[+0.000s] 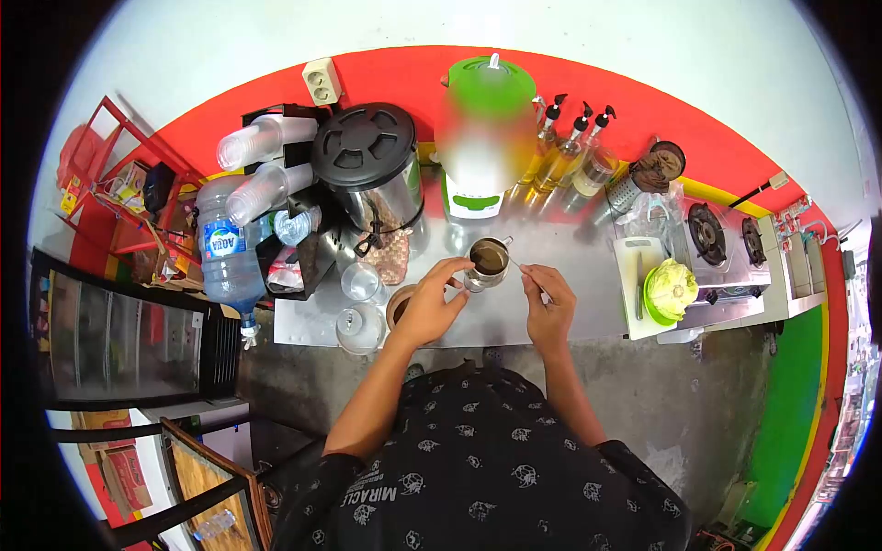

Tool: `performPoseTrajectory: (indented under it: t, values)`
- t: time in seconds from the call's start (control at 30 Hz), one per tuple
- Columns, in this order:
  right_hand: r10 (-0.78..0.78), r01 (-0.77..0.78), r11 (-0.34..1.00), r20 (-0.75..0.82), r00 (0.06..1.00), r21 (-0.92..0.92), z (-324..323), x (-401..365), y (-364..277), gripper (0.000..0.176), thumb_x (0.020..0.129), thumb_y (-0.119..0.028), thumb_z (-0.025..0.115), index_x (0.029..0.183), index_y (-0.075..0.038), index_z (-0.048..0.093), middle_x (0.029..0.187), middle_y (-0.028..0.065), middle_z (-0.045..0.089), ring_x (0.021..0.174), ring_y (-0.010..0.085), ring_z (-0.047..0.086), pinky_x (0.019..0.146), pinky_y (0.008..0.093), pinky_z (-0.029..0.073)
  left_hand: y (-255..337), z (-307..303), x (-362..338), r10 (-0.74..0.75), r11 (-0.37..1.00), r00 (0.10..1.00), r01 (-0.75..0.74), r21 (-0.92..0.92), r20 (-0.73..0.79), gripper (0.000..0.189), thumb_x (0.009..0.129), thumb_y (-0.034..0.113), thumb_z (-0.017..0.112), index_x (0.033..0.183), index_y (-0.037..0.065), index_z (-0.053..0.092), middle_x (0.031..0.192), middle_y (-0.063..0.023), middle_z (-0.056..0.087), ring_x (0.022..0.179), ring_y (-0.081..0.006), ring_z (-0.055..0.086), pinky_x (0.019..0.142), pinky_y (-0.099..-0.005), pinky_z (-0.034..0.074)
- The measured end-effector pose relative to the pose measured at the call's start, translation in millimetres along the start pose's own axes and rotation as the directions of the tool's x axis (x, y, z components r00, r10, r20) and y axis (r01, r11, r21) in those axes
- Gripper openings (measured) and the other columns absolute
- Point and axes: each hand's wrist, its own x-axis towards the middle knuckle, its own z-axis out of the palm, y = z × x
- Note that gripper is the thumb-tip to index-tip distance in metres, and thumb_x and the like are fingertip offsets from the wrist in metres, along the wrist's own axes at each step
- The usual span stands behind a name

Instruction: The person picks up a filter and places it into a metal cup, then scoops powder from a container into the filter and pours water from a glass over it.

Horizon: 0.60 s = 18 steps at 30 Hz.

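A small metal cup [489, 258] with brown contents stands at the middle of the steel counter, near its front edge. Fingers of my left hand [439, 303] curl against the cup's left side. On the right, my right hand [549, 305] pinches the thin handle of a spoon [516, 265], which reaches to the cup's rim. The spoon's other end is hard to make out. Just left of my left hand are a round brown container [399, 305], partly hidden by it, a clear lidded jar [358, 327] and an empty-looking clear cup [361, 281].
Behind the cup stands a green-lidded dispenser [476, 197]; left of it, a large steel container with a black lid [364, 145]. Pump bottles [559, 165] line the back. Rightward are a cutting board [634, 275], cabbage [672, 290] and a stove [726, 253]. A water bottle [230, 262] hangs over the left.
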Motion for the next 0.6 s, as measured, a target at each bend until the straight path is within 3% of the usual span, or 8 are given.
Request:
performPoseTrajectory:
  t: [0.1,0.23,0.3,0.37,0.43,0.53,0.6]
  values:
    - [0.128,-0.127,0.987,-0.007,0.992,0.098,2.6,-4.3,7.2,0.015,0.103,0.002,0.075,0.116,0.002,0.082,0.100,0.0106,0.077,0.080,0.0128,0.063,0.073,0.0282,0.052,-1.6,0.9,-1.0,0.016,1.000,1.000,-0.016,0.005,-0.019,0.051,0.098,0.006,0.074,0.147,0.016,0.066,0.149,-0.0027,0.067,0.110,-0.0186,0.073,0.086,-0.0324,0.059]
    - [0.178,-0.181,0.983,0.069,0.982,0.040,4.3,1.8,13.8,0.014,0.107,-0.002,0.073,0.118,0.002,0.080,0.106,0.0082,0.078,0.082,0.0099,0.063,0.076,0.0275,0.053,4.5,-2.5,-3.9,-0.036,0.999,0.999,0.036,0.017,-0.002,0.053,0.096,0.005,0.075,0.147,0.015,0.066,0.148,-0.0028,0.067,0.110,-0.0185,0.073,0.085,-0.0320,0.059]
    - [0.101,-0.101,0.995,0.037,0.994,-0.002,7.0,7.8,13.3,0.012,0.104,0.000,0.075,0.114,0.002,0.081,0.098,0.0083,0.076,0.077,0.0112,0.059,0.069,0.0288,0.049,5.9,-2.5,-4.1,-0.072,0.997,0.997,0.071,0.033,0.009,0.054,0.095,0.004,0.075,0.147,0.014,0.066,0.148,-0.0031,0.067,0.110,-0.0184,0.073,0.085,-0.0315,0.059]
    - [0.097,-0.097,0.994,-0.002,0.995,0.042,11.6,11.4,12.3,0.012,0.104,0.000,0.075,0.114,0.001,0.081,0.097,0.0079,0.076,0.076,0.0111,0.059,0.068,0.0287,0.049,-1.8,0.5,-4.2,0.081,0.996,0.997,-0.081,-0.040,0.002,0.054,0.093,-0.001,0.073,0.146,0.004,0.064,0.147,-0.0159,0.066,0.109,-0.0287,0.069,0.096,-0.0391,0.057]
    - [0.091,-0.088,0.993,-0.043,0.995,0.083,13.6,12.0,13.4,0.012,0.104,0.000,0.075,0.114,0.001,0.081,0.095,0.0074,0.076,0.075,0.0110,0.058,0.067,0.0286,0.048,-4.3,2.6,-4.3,0.081,0.994,0.997,-0.080,-0.067,0.000,0.055,0.092,-0.002,0.073,0.146,0.003,0.064,0.147,-0.0169,0.066,0.111,-0.0303,0.069,0.097,-0.0397,0.057]
    - [0.093,-0.093,0.995,0.034,0.995,0.022,11.2,13.5,15.0,0.012,0.104,0.000,0.075,0.114,0.001,0.081,0.095,0.0075,0.075,0.074,0.0115,0.058,0.066,0.0287,0.048,-11.8,6.9,-3.2,0.104,0.990,0.995,-0.104,-0.100,-0.007,0.056,0.091,-0.004,0.072,0.146,0.002,0.064,0.147,-0.0183,0.065,0.116,-0.0322,0.069,0.098,-0.0403,0.057]
    - [-0.002,0.002,1.000,0.020,1.000,-0.021,9.4,14.9,10.5,0.011,0.104,0.000,0.075,0.113,0.001,0.081,0.095,0.0079,0.075,0.074,0.0121,0.058,0.066,0.0291,0.048,-16.6,7.4,-2.8,0.123,0.987,0.992,-0.124,-0.099,-0.017,0.056,0.091,-0.004,0.072,0.146,0.002,0.064,0.148,-0.0188,0.065,0.118,-0.0324,0.068,0.099,-0.0402,0.057]
